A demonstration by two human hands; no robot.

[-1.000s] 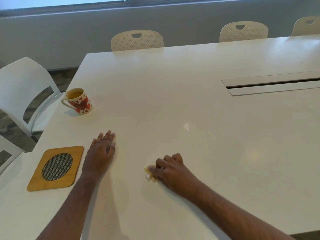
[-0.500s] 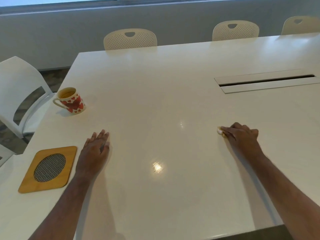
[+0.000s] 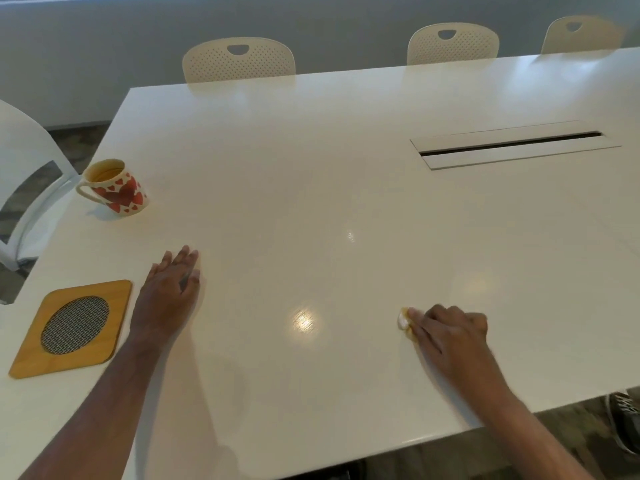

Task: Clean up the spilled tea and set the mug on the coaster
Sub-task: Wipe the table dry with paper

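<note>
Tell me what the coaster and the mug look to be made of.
Coaster: apparently wood or bamboo, matte honey-brown frame around a dark woven mesh oval. Mug: likely glazed ceramic, glossy white with red heart prints.

Setting: office meeting room. Evidence: large white glossy worktop (image 3: 346, 174) of conference size; a long recessed cable slot (image 3: 512, 144) with metal flaps set into its middle. Three matching cream perforated-back chairs (image 3: 239, 60) in a row along the far edge, pushed in; one white plastic chair (image 3: 24, 188) at the left end. Plain grey wall behind, window sill strip just at top. Patterned grey carpet (image 3: 72, 136) visible beyond the worktop corner
</note>
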